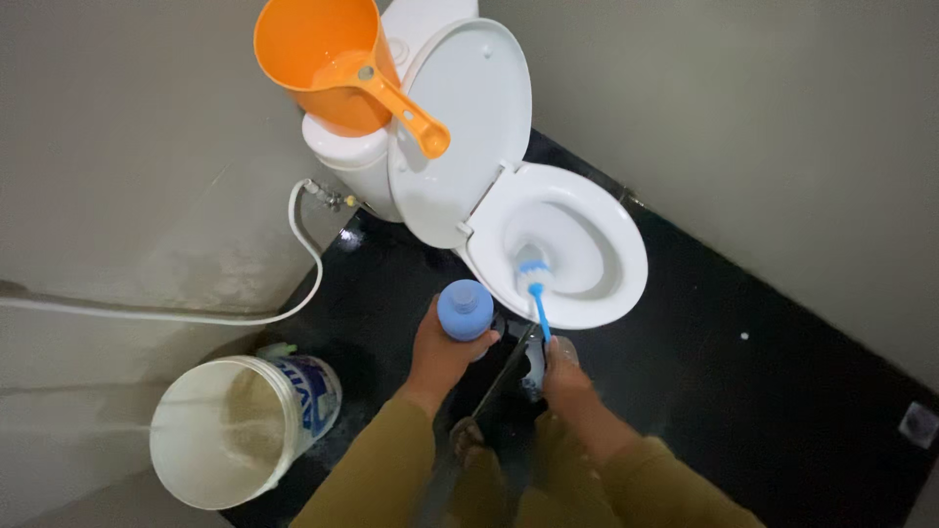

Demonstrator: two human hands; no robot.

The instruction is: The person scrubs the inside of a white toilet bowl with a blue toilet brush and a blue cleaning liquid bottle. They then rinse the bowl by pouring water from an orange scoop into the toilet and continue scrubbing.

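Right hand [562,370] wrapped tight round the blue handle of a toilet brush [533,279]; brush head down inside the toilet bowl [626,256], against the wet white porcelain. Brush looks light, with a thin stiff plastic handle, probably slick when wet; best held low on the handle, as now.

Left hand [440,344] curled round a blue bottle [466,309], held upright just beside the bowl's near rim, cap end facing the camera. Likely smooth plastic, moderate weight if full; contents not visible.

Toilet seat and lid [460,127] raised against the tank. Orange scoop [328,64] sits on the tank, looks empty. White bucket [230,430] on the dark floor [763,391] to the left, holding cloudy water. White hose [293,293] runs along the wall.
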